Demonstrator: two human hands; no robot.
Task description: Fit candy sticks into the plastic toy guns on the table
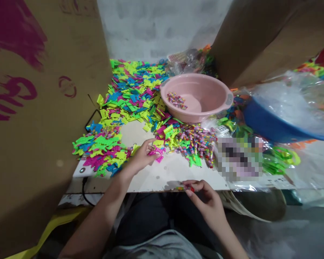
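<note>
so the left hand [143,156] is near the centre of the frame, thumb and fingers pinching a small bright magenta plastic piece with a cut-out, figure-like shape [159,154] just over the white tabletop [172,169]. the right hand [206,198] is lower, right of centre near the table's front edge, fingertips pinched on a small shiny multicoloured tube-like piece with red and green on it [189,188]. can't tell if that's one piece or a couple, it's kinda blurry.

big loose heap of flat neon yellow, green, blue and pink plastic pieces [132,90] fills the upper middle, left of a pale pink oval plastic basin [213,91]. the basin has a little cluster of small colourful tubes [176,101] inside, on its left side. a bigger pile of slim pink, yellow and red tubes [197,142] is just below the basin, and another neon pile [104,149] sits left of the left hand, beside a tall brown cardboard box [51,136]. over at the right there's a blue plastic basin [272,122] with clear plastic film [286,97] over it.
</note>
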